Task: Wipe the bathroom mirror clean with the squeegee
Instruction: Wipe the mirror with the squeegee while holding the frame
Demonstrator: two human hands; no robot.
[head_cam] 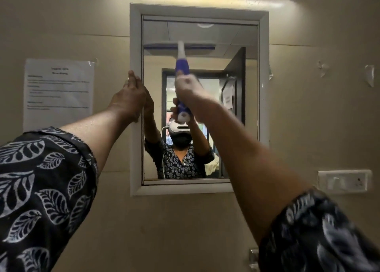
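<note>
High on mirror (232, 37), right hand (188, 86) grips squeegee (182, 61).

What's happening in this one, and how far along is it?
A person is cleaning a wall-mounted mirror. Their right hand grips the handle of a blue and white squeegee, whose blade sits across the upper part of the glass, left of centre. Their left hand rests against the left side of the mirror frame. The right hand is motion-blurred, which suggests a stroke is under way. How clean the glass is cannot be judged.
</note>
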